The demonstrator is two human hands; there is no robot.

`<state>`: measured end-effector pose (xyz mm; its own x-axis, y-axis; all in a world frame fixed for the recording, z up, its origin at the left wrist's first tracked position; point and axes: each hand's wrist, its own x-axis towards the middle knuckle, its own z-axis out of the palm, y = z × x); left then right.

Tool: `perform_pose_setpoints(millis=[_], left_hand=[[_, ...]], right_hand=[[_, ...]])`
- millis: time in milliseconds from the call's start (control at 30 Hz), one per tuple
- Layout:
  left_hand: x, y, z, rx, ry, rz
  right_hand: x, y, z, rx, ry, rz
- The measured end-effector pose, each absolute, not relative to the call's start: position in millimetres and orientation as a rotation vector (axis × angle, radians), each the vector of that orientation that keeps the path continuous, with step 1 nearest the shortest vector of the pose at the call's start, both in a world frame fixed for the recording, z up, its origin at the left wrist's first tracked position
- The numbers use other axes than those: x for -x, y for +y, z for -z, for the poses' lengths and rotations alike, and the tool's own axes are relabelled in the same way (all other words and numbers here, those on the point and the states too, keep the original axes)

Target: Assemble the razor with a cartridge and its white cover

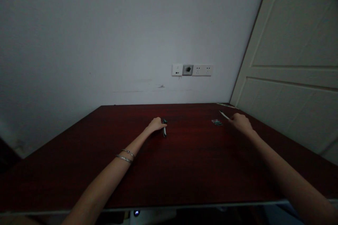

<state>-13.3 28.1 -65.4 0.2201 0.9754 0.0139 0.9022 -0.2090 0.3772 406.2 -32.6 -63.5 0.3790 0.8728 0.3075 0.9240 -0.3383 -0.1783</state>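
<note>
On the dark red table, my left hand (156, 124) is closed on a small, narrow black-and-white object (164, 132). This object has a dark upper end and a pale strip down its length; its exact kind is too small to make out. Farther right, my right hand (240, 122) grips a slim white stick-like tool (224, 115), its darker tip pointing up and left. Just left of that hand lies a small clear packet (217, 122) with dark green pieces. The fingers of both hands are partly hidden.
The table (171, 172) meets a pale wall (105, 42) at its back edge. Above that edge sits a row of wall sockets (202, 70). A white panelled door (293, 49) stands along the right side. A thin pale strip (227, 105) lies at the far right corner.
</note>
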Motion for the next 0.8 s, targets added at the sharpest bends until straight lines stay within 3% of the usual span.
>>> perform_pose_setpoints(millis=[200, 400, 800], left_hand=[[16, 27, 70, -2.205, 1.772, -0.377], [22, 26, 69, -2.211, 1.777, -0.375], [25, 28, 68, -2.206, 1.807, -0.381]], right_hand=[[-295, -32, 38, 2.006, -1.833, 0.242], [-204, -38, 54, 1.812, -2.057, 0.081], [-144, -64, 69, 1.777, -2.251, 0.021]])
